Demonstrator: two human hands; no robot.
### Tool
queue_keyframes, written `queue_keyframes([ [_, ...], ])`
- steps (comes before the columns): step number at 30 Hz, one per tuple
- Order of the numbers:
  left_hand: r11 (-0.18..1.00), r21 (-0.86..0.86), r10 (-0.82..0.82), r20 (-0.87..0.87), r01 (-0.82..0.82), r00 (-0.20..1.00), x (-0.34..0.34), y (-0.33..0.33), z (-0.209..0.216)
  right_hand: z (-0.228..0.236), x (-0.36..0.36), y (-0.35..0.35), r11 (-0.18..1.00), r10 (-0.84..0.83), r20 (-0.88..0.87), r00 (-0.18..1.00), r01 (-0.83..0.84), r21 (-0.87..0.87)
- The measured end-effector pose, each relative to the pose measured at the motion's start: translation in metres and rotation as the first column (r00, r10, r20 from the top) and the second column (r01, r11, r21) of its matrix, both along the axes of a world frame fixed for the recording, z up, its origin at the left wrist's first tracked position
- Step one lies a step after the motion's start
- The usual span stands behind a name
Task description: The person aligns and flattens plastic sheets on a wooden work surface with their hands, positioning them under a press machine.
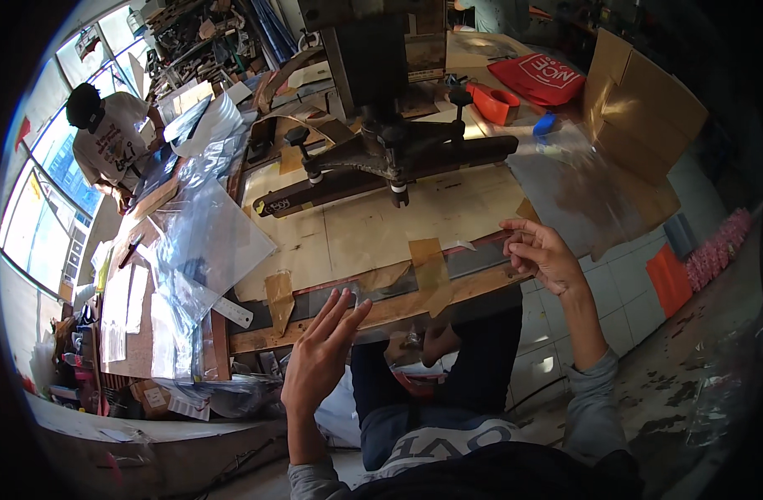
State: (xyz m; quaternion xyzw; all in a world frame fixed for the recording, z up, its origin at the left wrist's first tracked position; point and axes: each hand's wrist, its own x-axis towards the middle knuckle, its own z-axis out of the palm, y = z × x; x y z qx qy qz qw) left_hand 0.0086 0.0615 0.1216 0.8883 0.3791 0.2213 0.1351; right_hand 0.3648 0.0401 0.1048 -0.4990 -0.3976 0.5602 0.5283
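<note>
The left hand [321, 350], in front of the press [387, 143] and toward its left, is unclenched: palm down, fingers long and nearly straight, tips by the wooden edge [477, 287] of the desk. Whether the fingertips touch the edge or a clear film there cannot be told. The right hand [544, 257], in front of the press and toward its right, is half curled, index finger reaching out and the rest bent toward the thumb, beside the near right corner of the board [365, 237]. Whether it pinches anything is unclear.

The board lies beneath and in front of the press, flat, pale and smooth with dark smudges and a thin seam. Between it and the wooden edge runs a dark strip [481, 261]; shiny, translucent brown tape [430, 275] crosses both. The press is dark, worn metal: a thick column, spreading arms with knobs, and a long straight bar.

Left of the press, glossy clear sheets [223, 233] overlap in limp, creased layers, with a ruler [233, 312] by their near end. Right of it are a soft red bag [538, 79] and a folded, stiff carton [640, 104].
</note>
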Motion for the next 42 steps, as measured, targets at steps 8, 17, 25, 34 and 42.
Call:
queue_keyframes([
  [8, 0.992, -0.103, -0.074, 0.028, 0.077, 0.997, -0.018, -0.039, -0.001, 0.017, 0.011, -0.05, 0.995, 0.096, 0.481, 0.872, -0.065, -0.08],
  [17, 0.985, -0.165, -0.058, 0.01, 0.059, 0.998, -0.011, -0.054, -0.027, -0.041, 0.065, -0.007, 0.974, -0.107, 0.982, -0.156, 0.18, 0.135],
  [25, 0.985, -0.16, -0.055, 0.026, 0.059, 0.998, -0.005, -0.053, -0.031, -0.041, 0.067, 0.021, 0.97, -0.073, 0.985, -0.159, 0.216, 0.107],
  [34, 0.983, -0.175, -0.044, 0.053, 0.053, 0.998, -0.001, -0.052, -0.034, -0.05, 0.096, 0.036, 0.941, -0.324, 0.939, -0.11, 0.067, 0.333],
  [42, 0.98, -0.193, -0.029, 0.065, 0.041, 0.997, -0.001, -0.049, -0.031, -0.033, 0.165, 0.006, 0.73, -0.564, 0.816, -0.127, 0.386, 0.565],
])
